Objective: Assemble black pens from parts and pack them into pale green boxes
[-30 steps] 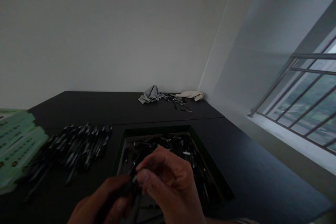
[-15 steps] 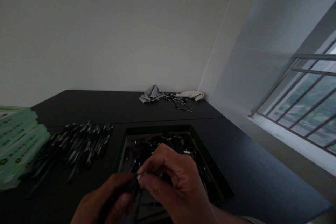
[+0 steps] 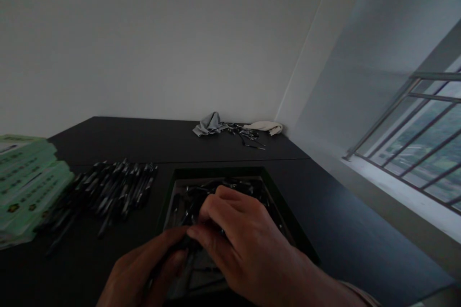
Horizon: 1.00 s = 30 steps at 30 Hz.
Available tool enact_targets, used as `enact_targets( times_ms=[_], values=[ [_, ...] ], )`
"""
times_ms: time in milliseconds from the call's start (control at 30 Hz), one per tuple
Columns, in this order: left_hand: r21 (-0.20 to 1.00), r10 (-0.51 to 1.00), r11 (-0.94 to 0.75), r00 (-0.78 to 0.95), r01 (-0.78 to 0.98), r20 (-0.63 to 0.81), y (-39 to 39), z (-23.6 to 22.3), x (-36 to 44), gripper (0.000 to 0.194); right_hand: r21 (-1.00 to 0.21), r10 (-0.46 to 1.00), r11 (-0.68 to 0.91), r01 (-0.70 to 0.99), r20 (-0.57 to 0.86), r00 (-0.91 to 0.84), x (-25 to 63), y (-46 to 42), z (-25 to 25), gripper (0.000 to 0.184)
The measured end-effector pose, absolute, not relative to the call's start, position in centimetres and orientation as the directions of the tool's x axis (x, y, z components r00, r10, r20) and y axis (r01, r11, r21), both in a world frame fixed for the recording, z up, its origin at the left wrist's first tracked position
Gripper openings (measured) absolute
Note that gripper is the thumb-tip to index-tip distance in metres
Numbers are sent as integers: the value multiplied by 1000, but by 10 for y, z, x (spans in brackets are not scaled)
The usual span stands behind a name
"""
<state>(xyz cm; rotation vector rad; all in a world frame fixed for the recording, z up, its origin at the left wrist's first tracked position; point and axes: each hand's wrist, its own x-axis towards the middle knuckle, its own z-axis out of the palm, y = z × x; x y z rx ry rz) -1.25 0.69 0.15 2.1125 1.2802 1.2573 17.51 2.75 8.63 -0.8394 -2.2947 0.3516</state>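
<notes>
Over a dark tray (image 3: 219,171) with a green rim, the two hands work close together at the near side of the tabletop (image 3: 108,139). The left hand (image 3: 142,268) is curled shut around a small dark piece (image 3: 190,243), and the right hand (image 3: 241,244) pinches the same piece with its fingers, so both hands grip it. The piece is right above the tray, but it is too dark and too small to tell just what it is. A piece this small needs a firm, careful pinch. Inside the tray lies a messy heap of thin dark parts (image 3: 230,188) with bits of shiny metal. To the left of the tray, a pile of thin dark sticks (image 3: 118,187) that look like pens lies on the tabletop, and green booklets (image 3: 30,187) sit further left. At the far edge are a gray cloth (image 3: 211,124), a cream cloth (image 3: 264,127), and a few dark parts (image 3: 250,136) between them.
</notes>
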Motion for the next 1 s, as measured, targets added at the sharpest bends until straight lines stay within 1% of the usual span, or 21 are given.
enact_targets(
  times_ms=[133, 267, 333, 400, 500, 567, 633, 700, 800, 900, 1000],
  values=[
    [731, 877, -474, 192, 490, 440, 5, -2, -15, 22, -375, 621, 784, 495, 466, -631, 173, 32, 88, 25],
    [734, 919, -383, 147, 561, 367, 2, -9, -21, 31, -332, 609, 793, 510, 429, -667, 171, 37, 89, 34],
    [739, 933, -343, 116, 580, 342, 1, -10, -23, 35, -313, 619, 786, 534, 412, -669, 170, 36, 90, 33],
    [751, 938, -331, 111, 571, 329, -1, -10, -24, 33, -316, 625, 781, 539, 397, -673, 170, 36, 92, 30],
    [779, 936, -328, 76, 534, 343, -4, -5, -24, 29, -369, 608, 787, 495, 327, -723, 173, 37, 99, 26],
    [807, 946, -304, 63, 507, 317, -5, 1, -22, 28, -408, 588, 786, 465, 259, -766, 176, 40, 105, 26],
    [842, 961, -276, 102, 463, 258, -4, 8, -19, 24, -449, 580, 771, 452, 203, -789, 178, 43, 112, 27],
    [864, 958, -285, 158, 416, 239, -2, 13, -16, 21, -486, 593, 746, 456, 172, -787, 179, 45, 116, 28],
    [871, 954, -297, 147, 392, 260, 2, 13, -15, 19, -531, 646, 698, 480, 178, -742, 178, 46, 120, 25],
    [893, 971, -231, 26, 386, 239, 3, 9, -17, 22, -602, 706, 648, 466, 245, -664, 175, 46, 119, 21],
    [933, 981, -156, -59, 325, 185, 2, 10, -18, 24, -664, 736, 617, 423, 296, -609, 175, 48, 118, 16]
  ],
)
